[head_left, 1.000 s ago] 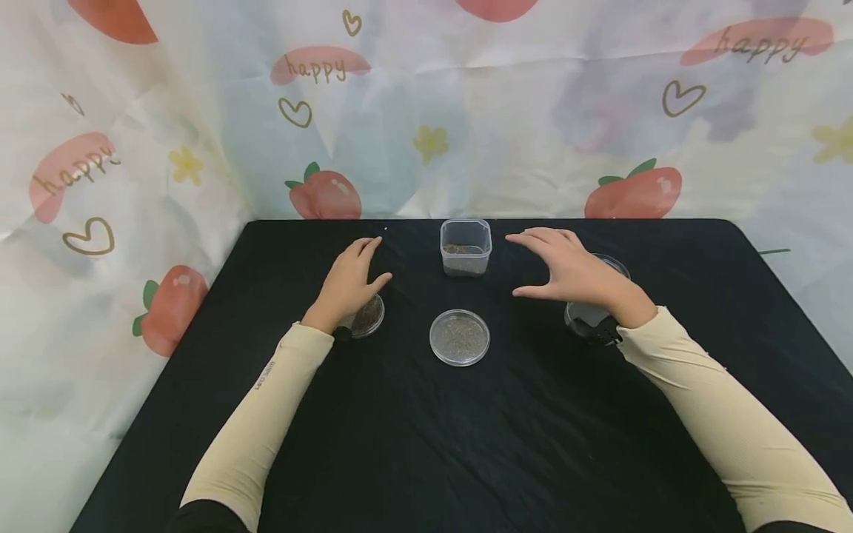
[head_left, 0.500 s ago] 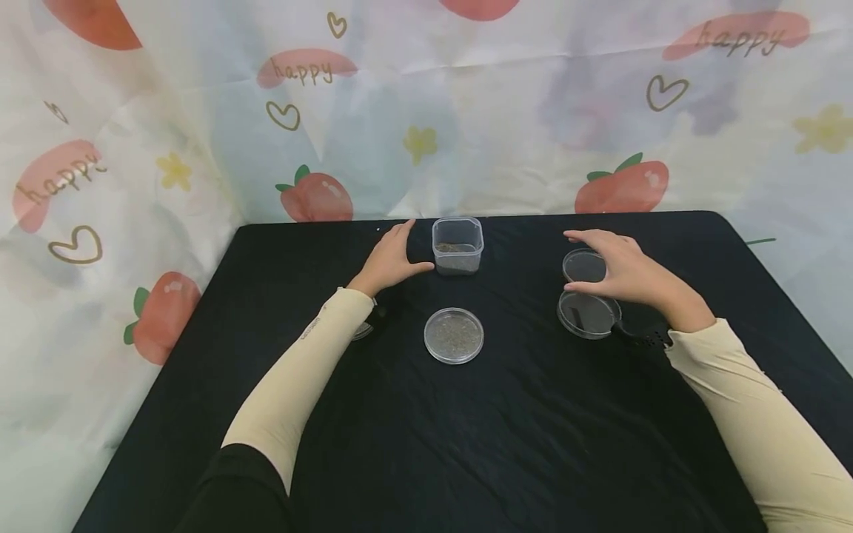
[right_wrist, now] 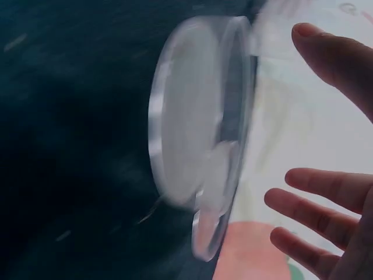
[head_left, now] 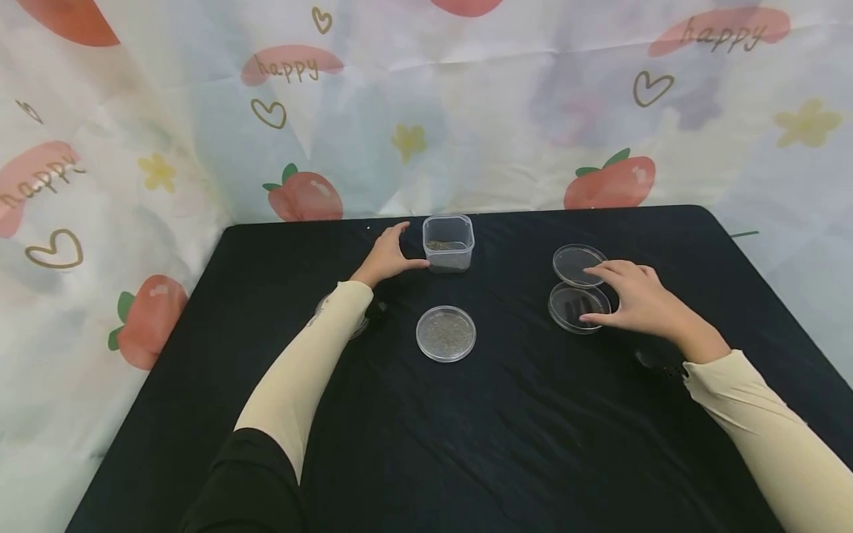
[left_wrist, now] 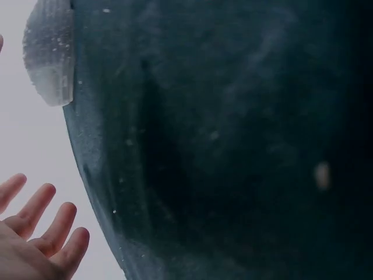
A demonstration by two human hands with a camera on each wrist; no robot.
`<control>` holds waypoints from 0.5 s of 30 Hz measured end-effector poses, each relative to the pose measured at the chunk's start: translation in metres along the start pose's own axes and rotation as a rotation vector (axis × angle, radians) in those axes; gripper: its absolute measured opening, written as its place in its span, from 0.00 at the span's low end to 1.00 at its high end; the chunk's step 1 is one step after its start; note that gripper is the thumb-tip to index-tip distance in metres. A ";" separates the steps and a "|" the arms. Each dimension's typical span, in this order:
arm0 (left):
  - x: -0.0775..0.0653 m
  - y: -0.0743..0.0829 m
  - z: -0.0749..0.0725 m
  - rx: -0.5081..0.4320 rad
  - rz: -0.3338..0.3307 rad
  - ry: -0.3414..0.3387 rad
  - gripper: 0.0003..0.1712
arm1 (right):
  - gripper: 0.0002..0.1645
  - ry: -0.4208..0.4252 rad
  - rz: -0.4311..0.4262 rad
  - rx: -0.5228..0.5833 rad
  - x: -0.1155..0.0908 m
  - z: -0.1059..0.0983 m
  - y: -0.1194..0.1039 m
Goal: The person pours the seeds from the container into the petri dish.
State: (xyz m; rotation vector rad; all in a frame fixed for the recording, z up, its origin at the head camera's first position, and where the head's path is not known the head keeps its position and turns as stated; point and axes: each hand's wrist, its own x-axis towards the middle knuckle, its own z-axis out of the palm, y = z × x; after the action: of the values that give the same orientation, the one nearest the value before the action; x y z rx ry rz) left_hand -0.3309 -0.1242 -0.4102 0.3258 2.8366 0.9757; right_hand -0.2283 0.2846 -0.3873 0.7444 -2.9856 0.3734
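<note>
My left hand (head_left: 392,256) reaches to the left side of a clear square plastic tub (head_left: 449,244), fingers and thumb spread, thumb tip right at its wall. Greyish-brown grains fill the bottom of this tub. In the left wrist view the fingers (left_wrist: 58,227) are spread apart from the tub (left_wrist: 51,55). My right hand (head_left: 636,300) hovers spread beside two clear round petri dishes, a rear one (head_left: 577,264) and a front one (head_left: 574,306), with fingertips overlapping their right edges. The right wrist view shows thumb and fingers (right_wrist: 315,213) parted, nothing between them, and the dishes blurred.
A round petri dish (head_left: 446,334) with a layer of fine grains lies at the middle of the black-covered table (head_left: 493,437). Another round dish (head_left: 360,328) is mostly hidden under the left forearm. A printed curtain (head_left: 493,133) hangs behind the table.
My left hand has moved right and away from me, up to the tub. The right hand has moved right, away from the tub, then lower toward the two dishes. The view has shifted slightly.
</note>
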 end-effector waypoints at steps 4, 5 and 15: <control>0.005 -0.003 0.005 0.006 0.006 -0.030 0.56 | 0.48 0.025 -0.013 -0.070 -0.008 0.007 0.007; 0.006 -0.003 0.006 0.003 0.007 -0.037 0.56 | 0.47 0.028 -0.019 -0.085 -0.010 0.008 0.008; 0.013 -0.003 0.011 -0.014 -0.007 -0.069 0.57 | 0.45 0.053 -0.041 -0.185 -0.015 0.019 0.015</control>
State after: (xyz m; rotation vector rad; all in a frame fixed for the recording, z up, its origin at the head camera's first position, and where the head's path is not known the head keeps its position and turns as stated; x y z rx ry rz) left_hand -0.3422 -0.1168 -0.4214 0.3412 2.7666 0.9631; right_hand -0.2219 0.3000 -0.4106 0.7624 -2.8983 0.1107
